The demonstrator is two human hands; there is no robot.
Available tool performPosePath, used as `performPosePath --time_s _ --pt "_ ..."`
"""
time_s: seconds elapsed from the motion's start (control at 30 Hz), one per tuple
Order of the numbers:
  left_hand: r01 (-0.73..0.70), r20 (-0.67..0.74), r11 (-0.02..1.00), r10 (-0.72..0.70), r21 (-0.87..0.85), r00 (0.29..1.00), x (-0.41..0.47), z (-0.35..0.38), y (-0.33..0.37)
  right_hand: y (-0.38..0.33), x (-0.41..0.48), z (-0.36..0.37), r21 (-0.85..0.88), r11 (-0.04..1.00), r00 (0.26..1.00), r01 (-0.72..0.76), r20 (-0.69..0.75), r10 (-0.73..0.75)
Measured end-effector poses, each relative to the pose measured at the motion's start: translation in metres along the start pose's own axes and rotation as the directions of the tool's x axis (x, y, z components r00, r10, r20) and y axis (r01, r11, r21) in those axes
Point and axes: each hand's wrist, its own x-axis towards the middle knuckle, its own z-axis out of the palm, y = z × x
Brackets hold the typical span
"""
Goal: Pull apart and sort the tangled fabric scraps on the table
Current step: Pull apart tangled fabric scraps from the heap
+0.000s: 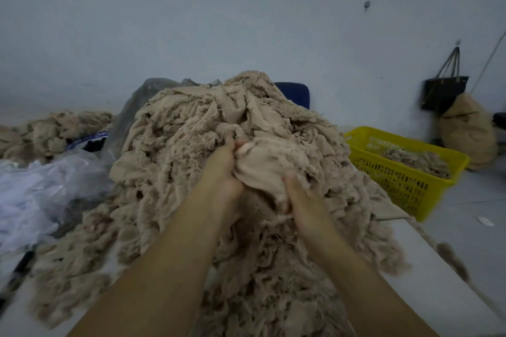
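Table (438, 295): white, mostly buried under scraps.
Scrap heap (191, 131): beige, frayed, piled high mid-table, strands interlocked.
Risk: a hard tug would likely drag neighbouring scraps along and slump the heap over the right edge, or tear frayed cloth.
Yellow basket (405, 186): right of heap, some scraps inside.
Held wad (262, 169): on the heap's front face, not free of it.
Left hand (223, 169): fingers curled into the wad's left side.
Right hand (297, 194): thumb on top, fingers tucked beneath, hidden; wad lies between both grips.
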Motion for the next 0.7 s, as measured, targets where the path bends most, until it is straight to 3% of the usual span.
performPosePath --time_s 0.07,0.1,0.17,0.23,0.27,0.3,0.33,0.4,0.5,0.6,0.7 --pt "-0.108 -0.062 0.988 0.101 -0.113 0.993 0.011 -0.017 0.021 -0.001 0.002 -0.018 0.117 0.989 0.985 -0.086 -0.137 0.101" --pt "-0.131 -0.051 0.990 0.128 -0.056 0.990 0.013 -0.026 0.028 -0.002 0.003 -0.028 0.165 0.980 0.976 -0.108 -0.172 0.136" --pt "-0.102 0.058 0.959 0.089 0.265 0.994 0.010 -0.036 0.029 -0.005 0.007 -0.035 0.131 0.985 0.979 -0.109 -0.160 0.130" --pt "-0.068 0.189 0.718 -0.090 0.693 0.978 -0.004 -0.032 0.012 -0.008 0.009 -0.026 0.083 0.995 0.993 -0.059 -0.100 0.067" --pt "-0.061 0.211 0.568 -0.202 0.820 0.956 -0.011 -0.028 0.002 -0.009 0.009 -0.020 0.078 0.997 0.997 -0.028 -0.063 0.033" --pt "-0.053 0.218 0.481 -0.294 0.875 0.931 -0.017 -0.024 -0.008 -0.012 0.008 -0.014 0.081 0.997 1.000 -0.012 -0.024 0.014" --pt "-0.040 0.243 0.494 -0.354 0.868 0.903 -0.019 -0.020 -0.017 -0.013 0.007 -0.008 0.083 0.997 1.000 -0.005 0.017 0.003" --pt "0.011 0.311 0.689 -0.341 0.725 0.887 -0.022 -0.011 -0.029 -0.010 0.005 -0.001 0.069 0.998 0.997 -0.009 0.081 0.003" --pt "0.020 0.156 0.899 -0.098 0.437 0.983 -0.013 -0.004 -0.031 -0.002 -0.004 0.002 0.030 1.000 0.998 -0.002 0.065 0.000" --pt "-0.012 -0.131 0.976 0.041 0.218 0.990 -0.006 -0.004 -0.021 0.007 -0.005 -0.003 -0.024 1.000 0.999 0.009 -0.034 -0.010" --pt "-0.006 -0.159 0.999 0.011 0.035 0.987 -0.007 -0.013 -0.007 0.009 -0.001 -0.010 -0.027 0.999 0.997 0.043 -0.069 -0.044"
